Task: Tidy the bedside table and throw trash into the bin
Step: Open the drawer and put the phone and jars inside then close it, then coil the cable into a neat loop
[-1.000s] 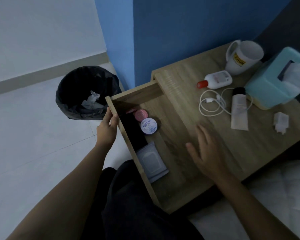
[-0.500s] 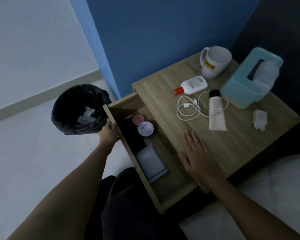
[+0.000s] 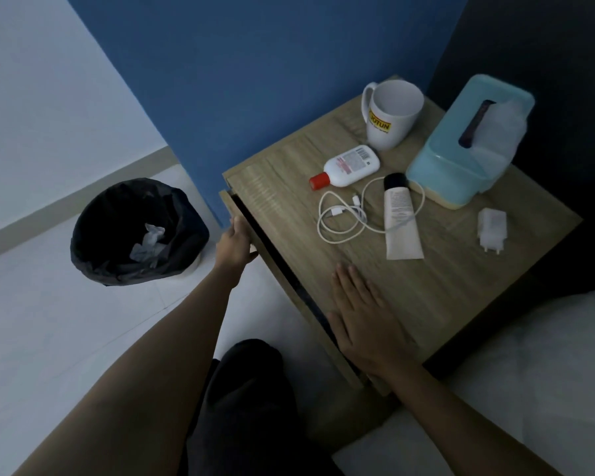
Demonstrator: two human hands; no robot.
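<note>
Right hand [image 3: 364, 324] lay flat, fingers straight, on bedside table [image 3: 443, 286] near edge, just beside dark gap. Left hand [image 3: 236, 243] gripped drawer front [image 3: 226, 200]; drawer nearly shut. Risk: thumb pinched in gap if pushed home fast; jolt could roll lotion bottle [image 3: 349, 165]. Cable [image 3: 337, 221], tube [image 3: 401, 218], charger plug [image 3: 492, 228] lay loose, unsorted. Bin [image 3: 138, 231] stood on floor, well apart

Dim overall, with a cool bluish cast. Light is soft and diffuse, strongest on the pale floor [image 3: 31, 321] at left. Past the table [image 3: 461, 304] the right edge sinks to near black. Shadows are faint and soft-edged. Straight lines bow toward the frame edges. Focus is slightly soft, but the mug [image 3: 389, 115] lettering is readable.
</note>
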